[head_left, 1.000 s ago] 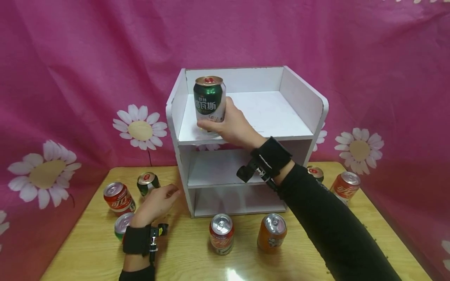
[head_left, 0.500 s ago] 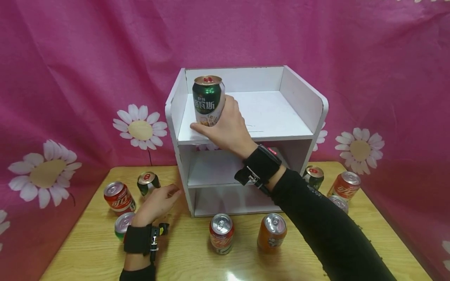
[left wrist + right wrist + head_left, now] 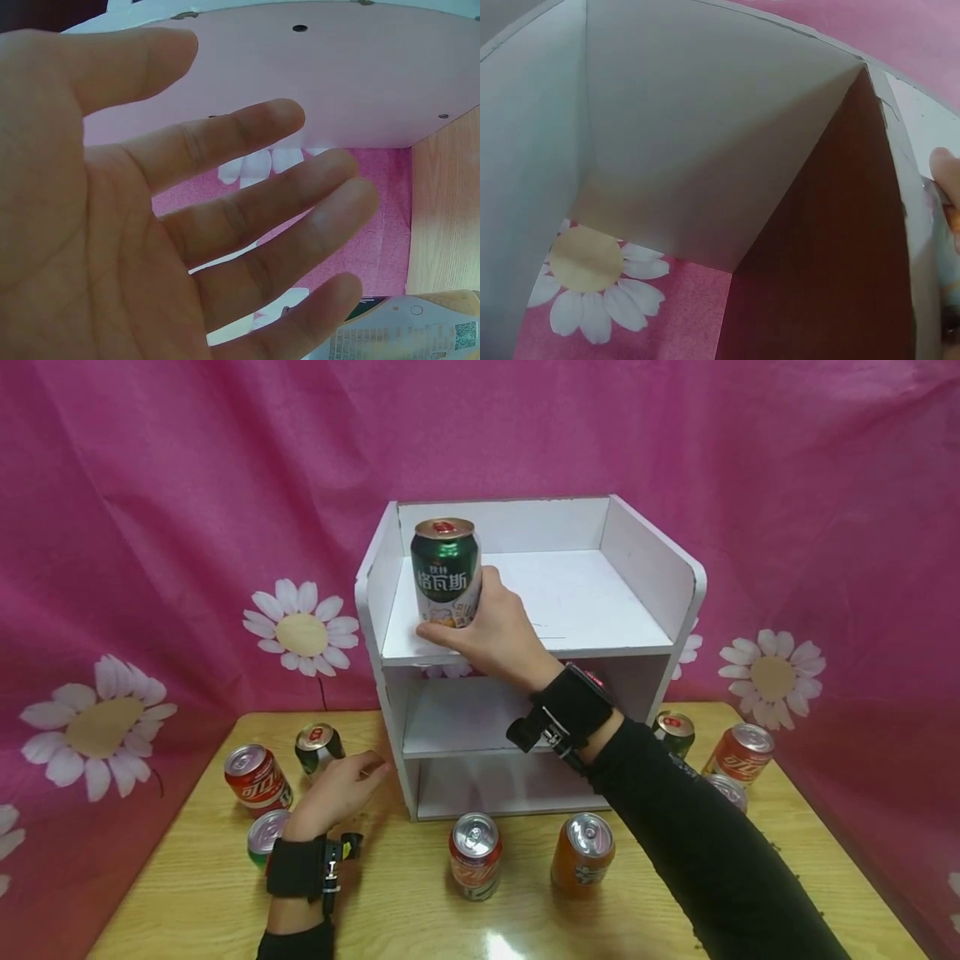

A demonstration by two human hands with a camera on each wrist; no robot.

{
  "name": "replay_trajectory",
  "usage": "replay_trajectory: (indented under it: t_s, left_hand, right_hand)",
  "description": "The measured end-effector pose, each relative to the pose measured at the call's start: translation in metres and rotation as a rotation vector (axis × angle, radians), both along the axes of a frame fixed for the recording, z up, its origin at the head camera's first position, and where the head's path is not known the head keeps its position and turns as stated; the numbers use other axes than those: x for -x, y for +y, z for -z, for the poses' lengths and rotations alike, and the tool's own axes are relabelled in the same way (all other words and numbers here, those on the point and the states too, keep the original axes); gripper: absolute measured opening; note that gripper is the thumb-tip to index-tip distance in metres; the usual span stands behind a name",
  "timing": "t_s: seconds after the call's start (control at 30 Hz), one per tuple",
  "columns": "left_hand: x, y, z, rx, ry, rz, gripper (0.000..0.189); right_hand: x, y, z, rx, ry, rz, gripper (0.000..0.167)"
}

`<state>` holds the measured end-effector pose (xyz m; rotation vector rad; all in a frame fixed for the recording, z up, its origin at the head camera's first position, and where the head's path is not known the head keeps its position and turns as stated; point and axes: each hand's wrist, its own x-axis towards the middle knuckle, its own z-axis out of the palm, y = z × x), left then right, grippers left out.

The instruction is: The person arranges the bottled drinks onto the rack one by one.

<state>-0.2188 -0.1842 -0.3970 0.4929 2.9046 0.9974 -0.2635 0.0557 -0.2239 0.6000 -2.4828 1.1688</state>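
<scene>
My right hand [image 3: 506,631] grips a green-and-white drink can [image 3: 444,568] with a gold lid, upright at the left part of the top board of a white shelf unit [image 3: 637,652]. Thumb and fingers wrap round its lower half; the far fingers are hidden behind it. In the right wrist view only the thumb [image 3: 946,174] and a sliver of the can show at the right edge. My left hand [image 3: 337,797] hovers low by the unit's left side, palm bare and fingers spread loosely in the left wrist view. Behind it stands another green can [image 3: 318,745] with a gold lid.
At left on the wooden table [image 3: 187,893] stand a red can [image 3: 257,777] and a green can with a silver lid [image 3: 266,835]. A red can [image 3: 475,856] and an orange can [image 3: 582,856] stand before the unit. Several cans stand at right, partly behind my sleeve.
The can stays at the top board's left, shifting only slightly. My right forearm has moved a little, uncovering more of the cans at right. My left hand keeps its place.
</scene>
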Motion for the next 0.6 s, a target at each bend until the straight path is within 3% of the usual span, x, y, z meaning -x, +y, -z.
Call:
replay_trajectory:
  t_s: [0.37,0.6]
  left_hand:
    - [0.0,-0.001,-0.0005,-0.001,-0.008,0.007,0.032]
    - [0.0006,-0.0013,0.0001,-0.001,-0.004,0.016,0.03]
  right_hand:
    - [0.0009,0.0007,-0.0018,-0.018,-0.062,-0.025,0.082]
    - [0.0006,-0.0024,0.0011,-0.002,-0.003,-0.038,0.086]
